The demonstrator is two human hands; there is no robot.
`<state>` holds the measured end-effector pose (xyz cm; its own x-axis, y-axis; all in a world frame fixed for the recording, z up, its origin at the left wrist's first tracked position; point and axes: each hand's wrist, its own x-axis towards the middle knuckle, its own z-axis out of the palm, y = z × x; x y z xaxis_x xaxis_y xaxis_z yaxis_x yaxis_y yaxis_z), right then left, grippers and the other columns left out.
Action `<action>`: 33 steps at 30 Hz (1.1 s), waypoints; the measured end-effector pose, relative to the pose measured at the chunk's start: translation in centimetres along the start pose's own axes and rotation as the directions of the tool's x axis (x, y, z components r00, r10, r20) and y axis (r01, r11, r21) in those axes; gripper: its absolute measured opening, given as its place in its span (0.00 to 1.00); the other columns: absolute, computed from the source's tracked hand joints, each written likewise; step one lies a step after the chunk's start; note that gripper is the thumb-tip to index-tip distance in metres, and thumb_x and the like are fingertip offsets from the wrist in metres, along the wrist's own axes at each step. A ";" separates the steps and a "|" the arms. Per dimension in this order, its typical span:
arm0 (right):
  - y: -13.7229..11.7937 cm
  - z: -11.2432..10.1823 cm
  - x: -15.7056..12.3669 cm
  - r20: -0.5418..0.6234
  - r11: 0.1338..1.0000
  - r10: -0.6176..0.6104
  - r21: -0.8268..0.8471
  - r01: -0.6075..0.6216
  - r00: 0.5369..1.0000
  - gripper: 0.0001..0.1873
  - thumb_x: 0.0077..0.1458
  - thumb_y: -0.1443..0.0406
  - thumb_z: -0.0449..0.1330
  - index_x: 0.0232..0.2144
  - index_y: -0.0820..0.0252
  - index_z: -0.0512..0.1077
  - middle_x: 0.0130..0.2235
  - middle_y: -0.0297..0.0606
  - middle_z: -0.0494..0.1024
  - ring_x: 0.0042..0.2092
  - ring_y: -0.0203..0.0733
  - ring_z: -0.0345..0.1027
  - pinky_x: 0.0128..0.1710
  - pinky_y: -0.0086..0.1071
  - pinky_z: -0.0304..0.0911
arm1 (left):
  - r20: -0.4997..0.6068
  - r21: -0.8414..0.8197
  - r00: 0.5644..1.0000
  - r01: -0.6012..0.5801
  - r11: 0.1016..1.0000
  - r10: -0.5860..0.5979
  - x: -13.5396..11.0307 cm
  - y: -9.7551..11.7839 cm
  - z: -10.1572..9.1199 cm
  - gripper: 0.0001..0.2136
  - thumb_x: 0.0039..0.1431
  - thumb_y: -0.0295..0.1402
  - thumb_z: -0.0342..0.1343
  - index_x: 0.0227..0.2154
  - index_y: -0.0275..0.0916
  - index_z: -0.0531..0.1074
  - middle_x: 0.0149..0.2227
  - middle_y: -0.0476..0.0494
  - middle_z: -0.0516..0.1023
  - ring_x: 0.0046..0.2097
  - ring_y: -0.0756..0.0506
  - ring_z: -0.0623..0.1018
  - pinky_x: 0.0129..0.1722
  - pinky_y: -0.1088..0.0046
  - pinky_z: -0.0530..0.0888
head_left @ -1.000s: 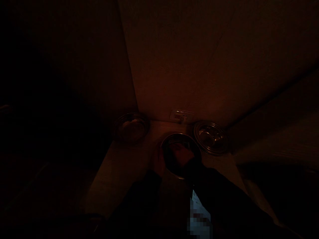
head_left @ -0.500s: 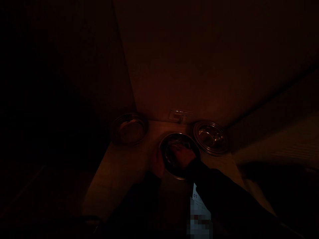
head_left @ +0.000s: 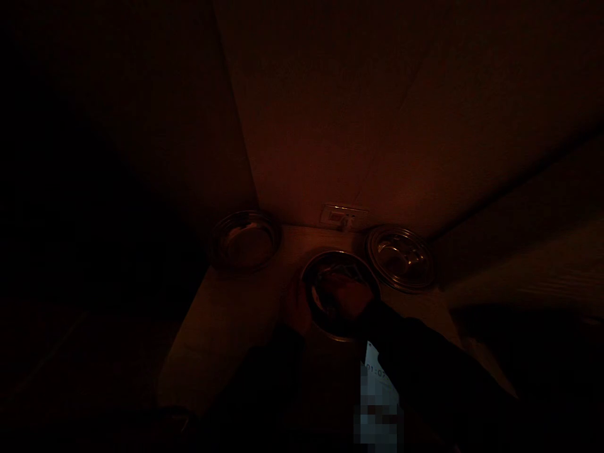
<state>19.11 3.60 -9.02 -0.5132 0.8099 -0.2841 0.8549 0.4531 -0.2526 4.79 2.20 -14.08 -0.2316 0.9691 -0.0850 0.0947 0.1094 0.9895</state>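
2 bare hands are working in dim reddish light at a dark round bowl (head_left: 338,340). The left hand (head_left: 297,306) is resting against the bowl's outer left side, its fingers lying along the wall; how tightly they are pressing, I cannot tell. The right hand (head_left: 350,293) is reaching inside, and it is too dark to tell whether its fingers are gripping anything. The bowl is sitting around the right fingers and just beside the left ones, on a pale table (head_left: 226,314). Beyond the left fingers, to their left, a shiny dish (head_left: 249,244) is standing; beyond the right fingers, to their right, a ringed metal dish (head_left: 399,259) is gleaming. Straight ahead of them, a wall plate (head_left: 336,216) is showing. Nearer the wearer than the right fingers, a partly blurred screen (head_left: 377,390) is glowing.
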 end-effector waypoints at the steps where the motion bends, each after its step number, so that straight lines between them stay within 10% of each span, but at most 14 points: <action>1: -0.1 0.3 -0.1 -0.002 0.998 -0.053 0.018 0.053 0.999 0.23 0.55 0.74 0.52 0.53 0.63 0.69 0.57 0.48 0.69 0.60 0.46 0.58 0.57 0.40 0.58 | 0.002 -0.002 1.000 0.001 1.000 -0.001 0.0 0.0 0.0 0.19 0.63 0.34 0.42 0.51 0.32 0.70 0.55 0.34 0.72 0.57 0.40 0.71 0.59 0.60 0.64; 10: 0.5 0.1 0.0 -0.041 0.996 0.034 0.086 -0.031 0.999 0.27 0.53 0.76 0.51 0.55 0.62 0.68 0.58 0.47 0.68 0.60 0.47 0.59 0.58 0.42 0.58 | 0.002 -0.002 1.000 0.028 1.000 -0.028 -0.2 -0.3 -0.2 0.19 0.63 0.35 0.42 0.52 0.34 0.70 0.55 0.37 0.72 0.57 0.42 0.71 0.59 0.63 0.64; 15: -0.3 0.8 -0.5 -0.017 0.978 -0.151 0.145 0.152 0.988 0.25 0.50 0.76 0.52 0.50 0.61 0.72 0.56 0.46 0.71 0.59 0.45 0.60 0.58 0.41 0.58 | -0.030 -0.005 0.999 0.040 0.999 -0.040 -0.1 -0.3 -0.3 0.19 0.63 0.36 0.43 0.51 0.35 0.71 0.54 0.38 0.74 0.56 0.42 0.72 0.58 0.63 0.65; 21: 0.5 0.5 0.3 -0.048 0.991 0.052 0.123 -0.046 0.997 0.28 0.51 0.75 0.52 0.55 0.57 0.68 0.58 0.44 0.69 0.60 0.45 0.60 0.57 0.41 0.59 | 0.015 0.016 1.000 0.001 1.000 -0.001 -0.1 -0.4 -0.6 0.19 0.63 0.36 0.42 0.51 0.35 0.70 0.55 0.36 0.73 0.57 0.41 0.71 0.59 0.61 0.64; 27: -0.3 1.3 -0.7 -0.044 0.971 -0.182 0.152 0.186 0.982 0.25 0.50 0.75 0.53 0.50 0.60 0.72 0.55 0.46 0.72 0.59 0.45 0.60 0.58 0.41 0.58 | -0.008 0.022 1.000 0.010 1.000 -0.010 0.0 -0.6 -0.5 0.19 0.64 0.37 0.43 0.51 0.37 0.70 0.54 0.38 0.73 0.57 0.42 0.71 0.60 0.62 0.64; 33: 1.0 0.2 0.8 -0.067 0.990 0.033 0.142 -0.023 0.997 0.26 0.53 0.75 0.51 0.54 0.58 0.69 0.57 0.44 0.69 0.59 0.44 0.61 0.58 0.41 0.58 | -0.001 0.039 1.000 -0.005 0.999 0.005 0.0 -0.7 -0.8 0.20 0.63 0.39 0.43 0.51 0.36 0.71 0.53 0.37 0.74 0.56 0.41 0.72 0.59 0.62 0.65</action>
<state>19.51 4.68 -9.66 -0.4789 0.8474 -0.2295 0.8469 0.3770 -0.3750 3.97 1.98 -14.66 -0.2321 0.9694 -0.0800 0.1336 0.1133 0.9845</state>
